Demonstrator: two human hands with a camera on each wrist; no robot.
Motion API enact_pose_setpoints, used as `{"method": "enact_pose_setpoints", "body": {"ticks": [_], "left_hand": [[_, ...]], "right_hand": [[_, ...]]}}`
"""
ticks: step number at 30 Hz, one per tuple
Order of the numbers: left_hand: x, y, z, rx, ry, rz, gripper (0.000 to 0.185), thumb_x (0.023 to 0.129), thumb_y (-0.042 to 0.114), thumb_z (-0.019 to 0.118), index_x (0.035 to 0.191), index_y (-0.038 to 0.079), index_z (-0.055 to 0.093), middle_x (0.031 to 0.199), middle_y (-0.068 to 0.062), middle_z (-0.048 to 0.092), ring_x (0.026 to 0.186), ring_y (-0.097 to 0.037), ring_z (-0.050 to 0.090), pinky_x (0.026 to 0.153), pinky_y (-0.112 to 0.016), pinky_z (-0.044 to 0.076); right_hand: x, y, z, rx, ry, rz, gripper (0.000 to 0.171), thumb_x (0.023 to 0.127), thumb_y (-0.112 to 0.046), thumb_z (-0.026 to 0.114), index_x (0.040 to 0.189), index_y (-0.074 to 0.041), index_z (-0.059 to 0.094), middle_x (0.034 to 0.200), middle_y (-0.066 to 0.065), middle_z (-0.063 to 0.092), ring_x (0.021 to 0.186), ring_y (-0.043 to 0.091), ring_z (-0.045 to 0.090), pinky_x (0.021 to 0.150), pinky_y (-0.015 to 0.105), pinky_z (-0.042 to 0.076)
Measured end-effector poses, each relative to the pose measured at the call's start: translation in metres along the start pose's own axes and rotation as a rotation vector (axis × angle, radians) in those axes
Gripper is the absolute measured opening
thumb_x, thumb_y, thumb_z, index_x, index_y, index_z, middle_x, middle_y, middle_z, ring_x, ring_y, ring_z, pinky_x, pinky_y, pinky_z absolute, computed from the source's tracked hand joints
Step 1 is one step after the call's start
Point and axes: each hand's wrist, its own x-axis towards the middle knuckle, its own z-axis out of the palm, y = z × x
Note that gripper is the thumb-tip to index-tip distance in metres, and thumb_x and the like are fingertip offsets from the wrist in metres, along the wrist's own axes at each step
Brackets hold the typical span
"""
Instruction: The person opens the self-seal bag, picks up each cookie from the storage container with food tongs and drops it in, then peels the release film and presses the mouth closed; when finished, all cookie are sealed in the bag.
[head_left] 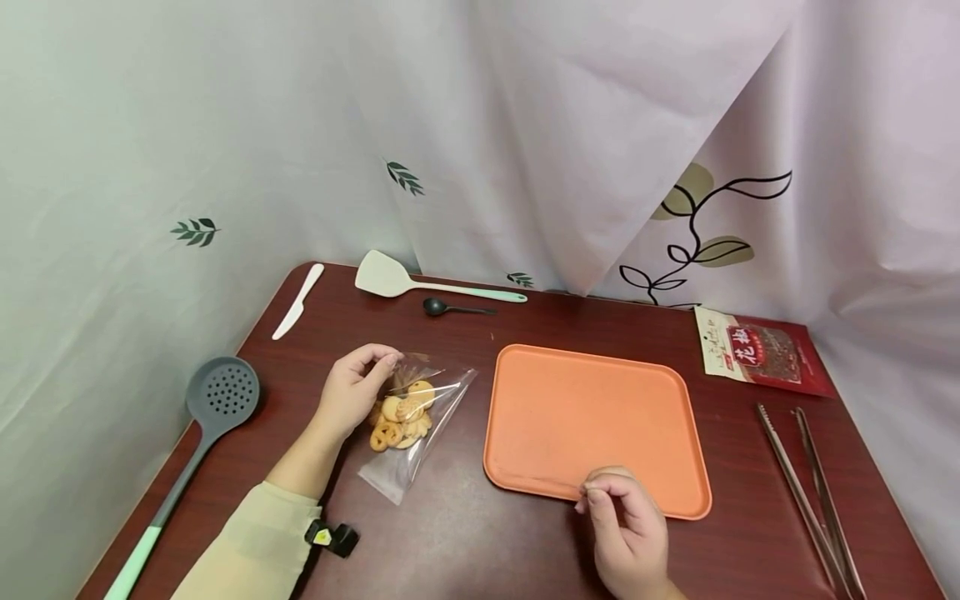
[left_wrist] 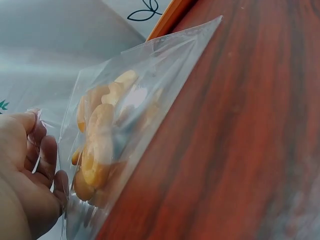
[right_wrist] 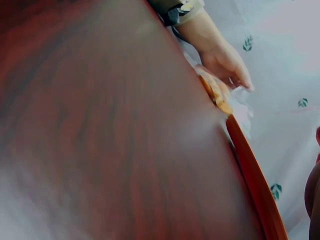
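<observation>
In the head view a clear plastic bag (head_left: 450,390) of cookies (head_left: 408,412) lies on the table, pretzel shapes among them. My left hand (head_left: 356,385) pinches the bag's far left corner between thumb and forefinger; the left wrist view shows this hand (left_wrist: 35,175) beside the clear bag (left_wrist: 165,55), with its other fingers loosely bent. Over the near edge of an orange tray (head_left: 585,417), my right hand (head_left: 630,533) has its thumb pressed against a curled forefinger. A faint, thin clear strip (head_left: 543,481) runs left from those fingertips; its kind is hard to make out.
A slotted turner (head_left: 223,392) lies left, near a white plastic knife (head_left: 300,302). Along the back are a white spatula (head_left: 384,275) and a small black spoon (head_left: 435,307). To the right are a red spice packet (head_left: 765,352) and metal tongs (head_left: 813,500).
</observation>
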Motion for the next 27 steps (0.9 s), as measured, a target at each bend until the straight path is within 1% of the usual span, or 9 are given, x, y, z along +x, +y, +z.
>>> {"method": "enact_pose_setpoints", "body": {"ticks": [5, 10, 14, 17, 20, 22, 23, 25, 27], "left_hand": [[0.000, -0.001, 0.001, 0.001, -0.005, 0.009, 0.013, 0.104, -0.002, 0.066, 0.101, -0.012, 0.073, 0.095, -0.027, 0.071, 0.080, -0.005, 0.060, 0.072, -0.015, 0.050], [0.000, -0.001, 0.000, 0.004, -0.004, 0.012, 0.013, 0.104, -0.002, 0.066, 0.102, -0.012, 0.073, 0.094, -0.029, 0.071, 0.080, -0.004, 0.060, 0.072, -0.014, 0.050], [-0.001, 0.001, 0.000, 0.008, -0.002, 0.012, 0.013, 0.104, -0.002, 0.066, 0.102, -0.012, 0.073, 0.096, -0.029, 0.071, 0.081, -0.004, 0.060, 0.072, -0.014, 0.050], [-0.001, 0.001, -0.001, 0.012, 0.011, 0.006, 0.013, 0.104, -0.002, 0.066, 0.101, -0.012, 0.073, 0.097, -0.028, 0.071, 0.082, -0.004, 0.059, 0.073, -0.014, 0.049], [-0.002, 0.001, -0.001, 0.015, 0.025, 0.003, 0.013, 0.104, -0.001, 0.066, 0.102, -0.011, 0.074, 0.098, -0.027, 0.072, 0.083, -0.003, 0.059, 0.073, -0.014, 0.049], [-0.001, 0.001, 0.000, 0.016, 0.031, 0.005, 0.013, 0.104, -0.001, 0.066, 0.102, -0.011, 0.074, 0.100, -0.027, 0.072, 0.084, -0.003, 0.058, 0.074, -0.014, 0.048], [-0.001, 0.000, 0.000, 0.015, 0.033, 0.007, 0.013, 0.104, -0.001, 0.066, 0.102, -0.011, 0.074, 0.100, -0.027, 0.073, 0.084, -0.002, 0.059, 0.074, -0.014, 0.048], [-0.001, -0.001, 0.001, 0.011, 0.037, 0.013, 0.012, 0.104, -0.002, 0.066, 0.101, -0.011, 0.074, 0.100, -0.027, 0.073, 0.084, -0.002, 0.059, 0.074, -0.014, 0.048], [0.000, -0.001, 0.002, 0.007, 0.042, 0.024, 0.012, 0.104, -0.003, 0.066, 0.101, -0.011, 0.074, 0.100, -0.027, 0.073, 0.084, -0.002, 0.059, 0.073, -0.014, 0.049]], "right_hand": [[0.001, -0.001, -0.014, 0.025, 0.076, 0.002, 0.006, 0.098, 0.023, 0.056, 0.094, 0.027, 0.057, 0.091, 0.022, 0.064, 0.078, 0.021, 0.064, 0.069, 0.023, 0.055], [0.005, -0.003, -0.041, 0.039, 0.149, 0.047, 0.004, 0.095, 0.029, 0.052, 0.095, 0.031, 0.055, 0.093, 0.022, 0.066, 0.081, 0.020, 0.068, 0.075, 0.021, 0.059], [0.004, -0.006, -0.067, 0.013, 0.214, 0.127, 0.007, 0.093, 0.033, 0.047, 0.096, 0.032, 0.053, 0.092, 0.020, 0.069, 0.081, 0.020, 0.070, 0.075, 0.021, 0.060], [0.000, -0.013, -0.085, -0.047, 0.256, 0.216, 0.010, 0.094, 0.033, 0.045, 0.097, 0.031, 0.054, 0.090, 0.016, 0.072, 0.079, 0.018, 0.072, 0.074, 0.019, 0.060], [-0.002, -0.020, -0.103, -0.126, 0.260, 0.289, 0.009, 0.094, 0.032, 0.047, 0.097, 0.029, 0.055, 0.085, 0.014, 0.072, 0.077, 0.015, 0.072, 0.072, 0.017, 0.059], [0.000, -0.027, -0.115, -0.266, 0.243, 0.368, 0.009, 0.095, 0.029, 0.050, 0.096, 0.026, 0.058, 0.082, 0.011, 0.072, 0.075, 0.013, 0.071, 0.071, 0.015, 0.058], [0.001, -0.030, -0.122, -0.354, 0.213, 0.410, 0.009, 0.096, 0.028, 0.052, 0.096, 0.023, 0.060, 0.081, 0.010, 0.072, 0.074, 0.012, 0.070, 0.071, 0.014, 0.057], [0.005, -0.037, -0.138, -0.568, 0.132, 0.497, 0.011, 0.097, 0.022, 0.058, 0.095, 0.014, 0.066, 0.078, 0.005, 0.070, 0.071, 0.008, 0.067, 0.068, 0.012, 0.055], [0.010, -0.043, -0.155, -0.795, 0.026, 0.582, 0.013, 0.098, 0.013, 0.066, 0.093, 0.002, 0.071, 0.075, -0.002, 0.069, 0.066, 0.004, 0.063, 0.064, 0.011, 0.050]]}}
